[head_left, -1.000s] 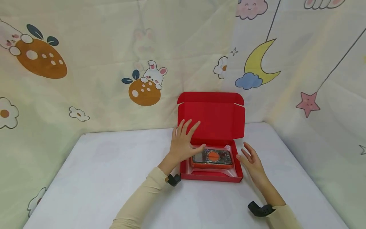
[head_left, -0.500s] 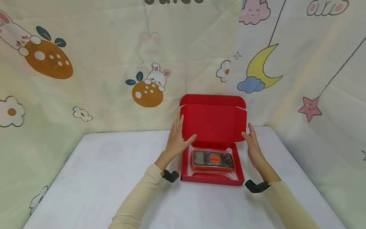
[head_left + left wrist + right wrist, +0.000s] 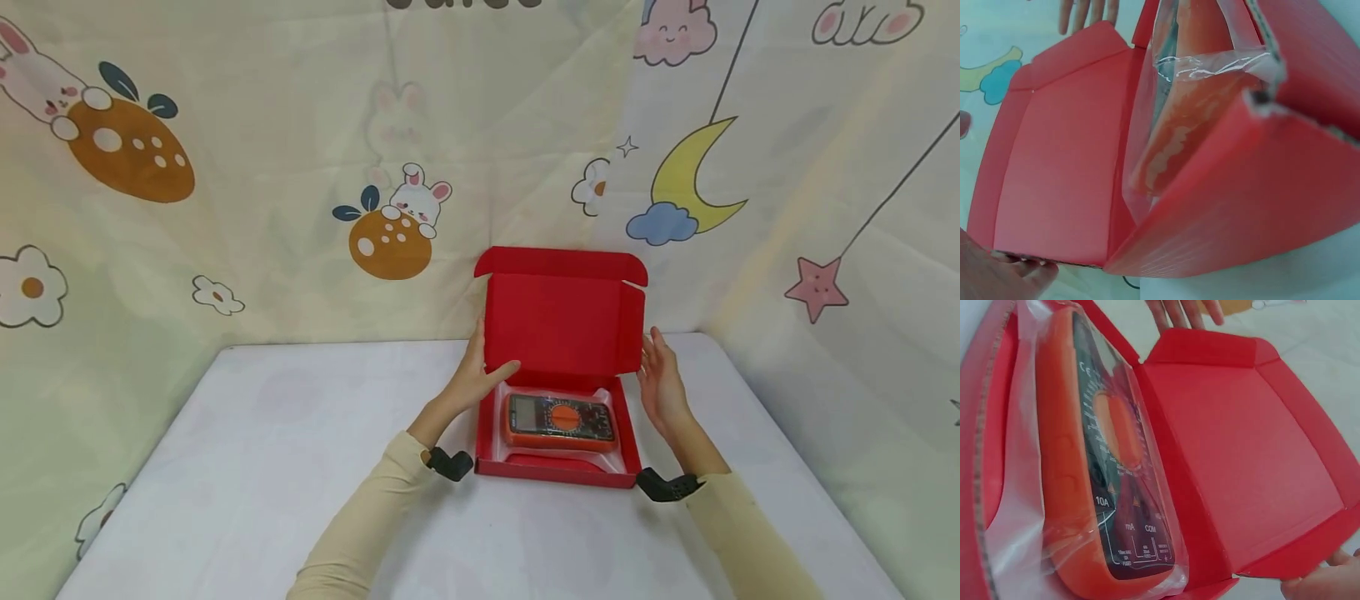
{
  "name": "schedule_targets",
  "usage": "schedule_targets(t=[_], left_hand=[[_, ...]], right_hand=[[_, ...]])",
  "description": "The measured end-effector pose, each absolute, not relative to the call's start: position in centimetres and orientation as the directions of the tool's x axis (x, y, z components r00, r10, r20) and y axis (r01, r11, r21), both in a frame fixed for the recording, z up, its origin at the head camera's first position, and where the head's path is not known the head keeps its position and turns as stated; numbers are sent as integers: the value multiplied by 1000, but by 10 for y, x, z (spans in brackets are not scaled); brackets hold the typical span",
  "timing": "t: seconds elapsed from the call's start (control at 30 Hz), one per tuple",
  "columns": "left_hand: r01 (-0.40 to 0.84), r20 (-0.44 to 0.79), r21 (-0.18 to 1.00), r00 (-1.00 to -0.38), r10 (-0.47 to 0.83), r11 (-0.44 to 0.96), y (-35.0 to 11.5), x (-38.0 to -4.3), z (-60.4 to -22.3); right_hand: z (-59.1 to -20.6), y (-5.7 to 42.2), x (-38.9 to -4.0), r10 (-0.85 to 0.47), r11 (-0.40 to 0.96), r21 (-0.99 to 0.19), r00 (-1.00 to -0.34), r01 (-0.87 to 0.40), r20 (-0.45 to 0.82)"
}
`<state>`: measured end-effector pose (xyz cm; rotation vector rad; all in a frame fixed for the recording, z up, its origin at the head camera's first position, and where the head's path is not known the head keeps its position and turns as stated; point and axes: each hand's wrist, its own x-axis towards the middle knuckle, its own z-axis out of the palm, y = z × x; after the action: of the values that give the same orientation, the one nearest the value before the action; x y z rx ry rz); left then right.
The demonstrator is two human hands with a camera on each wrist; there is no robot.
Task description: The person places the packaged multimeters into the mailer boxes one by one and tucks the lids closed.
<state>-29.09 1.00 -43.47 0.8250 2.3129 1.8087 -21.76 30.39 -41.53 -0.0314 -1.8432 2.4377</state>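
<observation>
A red cardboard box [image 3: 557, 474] lies open on the table with its lid [image 3: 562, 321] standing up at the back. Inside is an orange-and-black multimeter [image 3: 562, 419] in clear plastic wrap, its dial facing up. My left hand [image 3: 467, 379] is against the lid's left side, thumb spread in front; some fingers are hidden behind the lid. At the lid's right side flap [image 3: 632, 327] is my right hand [image 3: 663, 390], fingers extended upward and partly behind the flap. In the right wrist view, the multimeter's sockets and orange dial [image 3: 1118, 430] show closely.
The white tabletop [image 3: 315, 433] extends around the box. Behind it hangs a cream printed cloth [image 3: 285, 167], close to the lid. A black wrist device [image 3: 450, 464] sits on my left wrist, another [image 3: 667, 485] on my right.
Both hands have moved from beside and above the box to the lid's two sides. The left side flap has turned inward under my left hand. The multimeter stays in place.
</observation>
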Motion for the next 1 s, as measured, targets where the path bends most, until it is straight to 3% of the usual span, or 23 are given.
schedule_targets(t=[0.17,0.47,0.73,1.0], left_hand=[[360,237,911,-856,459,200,8,-289,-439],[416,311,880,-870,383,230,6,-286,-440],[435,321,862,-867,381,262,3,-285,-438],[487,357,833,-835,418,261,2,-282,-439]], right_hand=[[-416,300,-213,30,-224,-973,-998,-60,55],[-413,299,-209,66,-173,-984,-997,-39,28],[-403,305,-201,97,-20,-1000,-995,-12,10],[-403,303,-196,96,-65,-998,-995,2,-8]])
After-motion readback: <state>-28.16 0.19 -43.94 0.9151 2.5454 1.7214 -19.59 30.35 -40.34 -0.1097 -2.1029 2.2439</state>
